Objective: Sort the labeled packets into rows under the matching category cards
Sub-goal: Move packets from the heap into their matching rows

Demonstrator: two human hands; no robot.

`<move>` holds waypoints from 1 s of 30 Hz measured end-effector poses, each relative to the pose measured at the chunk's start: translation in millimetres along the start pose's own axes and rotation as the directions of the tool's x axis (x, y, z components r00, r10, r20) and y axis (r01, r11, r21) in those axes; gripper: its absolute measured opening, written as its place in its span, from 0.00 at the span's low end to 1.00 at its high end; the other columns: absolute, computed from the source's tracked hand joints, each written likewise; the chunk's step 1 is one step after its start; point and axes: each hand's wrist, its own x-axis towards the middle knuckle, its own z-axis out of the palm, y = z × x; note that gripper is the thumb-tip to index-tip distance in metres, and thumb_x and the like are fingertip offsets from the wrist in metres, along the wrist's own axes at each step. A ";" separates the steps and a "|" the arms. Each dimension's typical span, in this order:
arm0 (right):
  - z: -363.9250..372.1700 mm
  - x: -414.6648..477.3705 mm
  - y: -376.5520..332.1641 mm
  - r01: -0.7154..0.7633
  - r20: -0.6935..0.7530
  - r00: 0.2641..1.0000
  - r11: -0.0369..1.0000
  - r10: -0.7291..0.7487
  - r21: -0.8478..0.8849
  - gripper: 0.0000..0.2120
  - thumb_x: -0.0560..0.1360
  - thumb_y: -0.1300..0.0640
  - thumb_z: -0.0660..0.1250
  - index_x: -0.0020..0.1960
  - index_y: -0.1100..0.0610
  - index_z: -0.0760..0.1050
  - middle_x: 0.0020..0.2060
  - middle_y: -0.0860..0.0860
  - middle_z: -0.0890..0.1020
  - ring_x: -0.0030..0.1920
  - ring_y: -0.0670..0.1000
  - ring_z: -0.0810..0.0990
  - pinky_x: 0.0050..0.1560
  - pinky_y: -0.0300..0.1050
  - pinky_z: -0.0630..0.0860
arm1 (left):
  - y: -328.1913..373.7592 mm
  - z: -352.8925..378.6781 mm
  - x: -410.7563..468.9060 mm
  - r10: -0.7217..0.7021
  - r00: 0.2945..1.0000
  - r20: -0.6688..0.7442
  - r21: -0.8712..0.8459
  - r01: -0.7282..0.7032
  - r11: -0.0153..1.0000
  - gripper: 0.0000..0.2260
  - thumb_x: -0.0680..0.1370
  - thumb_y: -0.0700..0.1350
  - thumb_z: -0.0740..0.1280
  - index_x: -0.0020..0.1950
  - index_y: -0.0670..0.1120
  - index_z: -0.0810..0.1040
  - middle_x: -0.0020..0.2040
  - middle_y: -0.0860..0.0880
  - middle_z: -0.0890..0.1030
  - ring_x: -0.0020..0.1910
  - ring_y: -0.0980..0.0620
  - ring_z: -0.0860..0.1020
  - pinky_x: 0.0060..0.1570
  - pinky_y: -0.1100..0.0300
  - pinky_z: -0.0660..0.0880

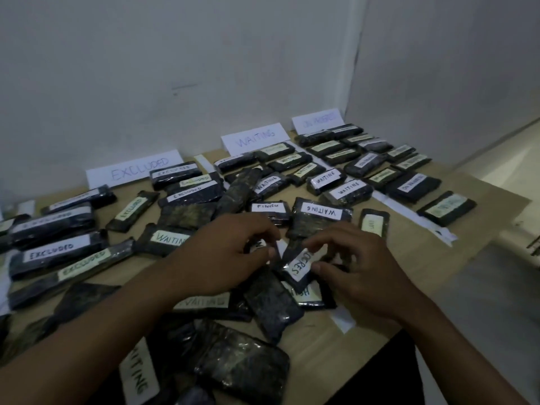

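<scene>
1. The packets (415, 187) in front of you are dark and wrapped in clear plastic film. The film is glossy and wrinkled, and it glints most at 6 o'clock.
2. Their labels (321, 212) are matt paper, some white and some pale yellow-green.
3. The held packet (296, 266) has the same shiny film and a white paper label.
4. The category cards (254, 138) at 12 o'clock are plain white matt paper.
5. The table (423, 258) looks like light wood, smooth, with little shine.
6. The white strip (409, 213) at 3 o'clock may be paper or tape; you cannot tell which.
7. The wall (175, 54) is matt white paint.
</scene>
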 end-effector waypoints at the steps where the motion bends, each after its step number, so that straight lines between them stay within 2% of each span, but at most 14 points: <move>1: 4.3 -0.5 -6.9 0.018 0.053 0.998 1.000 -0.018 0.005 0.14 0.67 0.53 0.74 0.52 0.48 0.80 0.46 0.41 0.79 0.47 0.42 0.77 0.44 0.35 0.74 | -2.1 -3.9 -10.9 -0.013 1.000 -0.005 0.014 0.013 1.000 0.07 0.78 0.51 0.66 0.55 0.56 0.78 0.51 0.61 0.78 0.50 0.64 0.76 0.48 0.66 0.72; 3: 12.7 -0.5 -18.1 0.055 0.242 0.969 0.998 -0.046 -0.030 0.22 0.66 0.46 0.76 0.58 0.43 0.77 0.51 0.38 0.76 0.53 0.40 0.74 0.49 0.38 0.74 | -7.6 -9.8 -32.4 -0.061 0.998 -0.008 0.053 0.061 0.997 0.08 0.78 0.53 0.66 0.56 0.58 0.77 0.52 0.63 0.77 0.50 0.67 0.74 0.46 0.69 0.69; 5: 21.4 -0.1 -22.8 0.132 0.452 0.891 0.978 -0.046 -0.162 0.31 0.66 0.40 0.74 0.67 0.37 0.68 0.58 0.37 0.69 0.59 0.40 0.68 0.54 0.41 0.71 | -12.5 -14.0 -51.5 -0.139 0.990 -0.010 0.050 0.140 0.989 0.09 0.77 0.54 0.66 0.56 0.59 0.77 0.52 0.64 0.76 0.48 0.65 0.74 0.45 0.65 0.71; 6: 25.3 0.0 -23.9 0.179 0.500 0.865 0.957 -0.041 -0.230 0.33 0.66 0.40 0.72 0.68 0.35 0.65 0.61 0.36 0.66 0.60 0.41 0.66 0.56 0.41 0.70 | -15.2 -15.4 -59.4 -0.176 0.984 -0.015 0.035 0.176 0.984 0.09 0.77 0.54 0.66 0.57 0.59 0.77 0.52 0.64 0.75 0.48 0.64 0.75 0.46 0.62 0.73; 8: 31.0 0.9 -25.0 0.252 0.473 0.877 0.922 -0.089 -0.295 0.31 0.67 0.44 0.69 0.68 0.35 0.66 0.62 0.36 0.66 0.59 0.41 0.65 0.55 0.41 0.69 | -19.6 -17.2 -72.1 -0.223 0.974 -0.038 0.002 0.223 0.975 0.10 0.77 0.54 0.66 0.58 0.59 0.77 0.52 0.65 0.76 0.49 0.63 0.76 0.49 0.59 0.74; 10: 34.3 1.4 -26.5 0.239 0.374 0.917 0.942 -0.138 -0.236 0.25 0.69 0.47 0.68 0.65 0.39 0.72 0.60 0.35 0.71 0.59 0.39 0.68 0.55 0.36 0.69 | -23.5 -17.3 -79.9 -0.256 0.963 -0.078 -0.072 0.251 0.965 0.12 0.77 0.54 0.66 0.60 0.59 0.76 0.53 0.65 0.77 0.51 0.65 0.76 0.51 0.63 0.74; 12: 36.0 3.9 -27.0 0.132 0.213 0.970 0.989 -0.116 -0.062 0.18 0.72 0.49 0.67 0.61 0.43 0.77 0.55 0.36 0.77 0.57 0.39 0.75 0.50 0.30 0.70 | -25.5 -17.3 -83.6 -0.299 0.946 -0.122 -0.188 0.274 0.943 0.14 0.76 0.56 0.65 0.61 0.60 0.76 0.53 0.66 0.78 0.53 0.67 0.76 0.50 0.68 0.73; 14: 37.8 10.6 -30.0 0.016 0.035 0.999 0.991 -0.021 0.135 0.12 0.74 0.46 0.64 0.55 0.45 0.80 0.48 0.40 0.82 0.49 0.41 0.80 0.43 0.32 0.74 | -26.1 -16.0 -83.9 -0.317 0.936 -0.153 -0.250 0.274 0.929 0.18 0.74 0.59 0.63 0.63 0.61 0.74 0.53 0.65 0.78 0.53 0.67 0.76 0.49 0.69 0.73; 16: 41.5 21.9 -38.3 -0.111 -0.025 0.991 0.926 0.129 0.360 0.07 0.75 0.49 0.65 0.50 0.47 0.81 0.43 0.47 0.84 0.43 0.46 0.83 0.41 0.42 0.79 | -25.8 -13.9 -83.1 -0.325 0.928 -0.185 -0.261 0.272 0.926 0.18 0.75 0.58 0.65 0.65 0.61 0.72 0.53 0.65 0.78 0.53 0.67 0.75 0.48 0.72 0.72; 18: 47.6 34.5 -48.8 -0.219 0.024 0.968 0.789 0.251 0.575 0.04 0.77 0.58 0.66 0.49 0.53 0.79 0.39 0.52 0.85 0.35 0.51 0.82 0.35 0.44 0.79 | -26.4 -13.1 -83.0 -0.353 0.908 -0.227 -0.303 0.278 0.911 0.18 0.76 0.52 0.68 0.64 0.62 0.71 0.51 0.63 0.80 0.50 0.64 0.77 0.47 0.70 0.74; 20: 53.9 44.8 -57.0 -0.250 0.077 0.958 0.679 0.274 0.691 0.06 0.76 0.64 0.65 0.52 0.58 0.75 0.38 0.55 0.84 0.30 0.54 0.80 0.28 0.43 0.76 | -28.6 -13.2 -84.2 -0.420 0.877 -0.234 -0.465 0.279 0.840 0.17 0.77 0.45 0.69 0.63 0.60 0.73 0.49 0.58 0.82 0.46 0.57 0.81 0.46 0.62 0.78; 23: 64.4 53.7 -61.5 -0.232 0.085 0.962 0.619 0.258 0.750 0.14 0.74 0.68 0.65 0.58 0.56 0.73 0.40 0.57 0.84 0.30 0.59 0.81 0.28 0.44 0.77 | -33.2 -16.2 -86.2 -0.502 0.825 -0.258 -0.680 0.215 0.701 0.15 0.77 0.39 0.67 0.60 0.54 0.76 0.44 0.51 0.84 0.42 0.54 0.82 0.47 0.52 0.79; 27: 78.4 50.6 -56.8 -0.219 0.115 0.973 0.634 0.201 0.742 0.22 0.71 0.74 0.66 0.61 0.56 0.73 0.47 0.60 0.82 0.36 0.63 0.83 0.35 0.48 0.80 | -33.6 -17.8 -84.9 -0.540 0.786 -0.301 -0.786 0.116 0.607 0.15 0.77 0.33 0.64 0.58 0.51 0.77 0.41 0.46 0.83 0.39 0.49 0.83 0.39 0.56 0.80; 30: 81.9 47.6 -52.6 -0.202 0.134 0.979 0.635 0.153 0.746 0.27 0.69 0.79 0.64 0.62 0.57 0.72 0.49 0.58 0.83 0.38 0.63 0.84 0.36 0.48 0.81 | -32.8 -16.5 -83.7 -0.556 0.779 -0.289 -0.825 0.093 0.558 0.14 0.78 0.32 0.62 0.57 0.49 0.76 0.41 0.46 0.84 0.35 0.45 0.82 0.33 0.58 0.79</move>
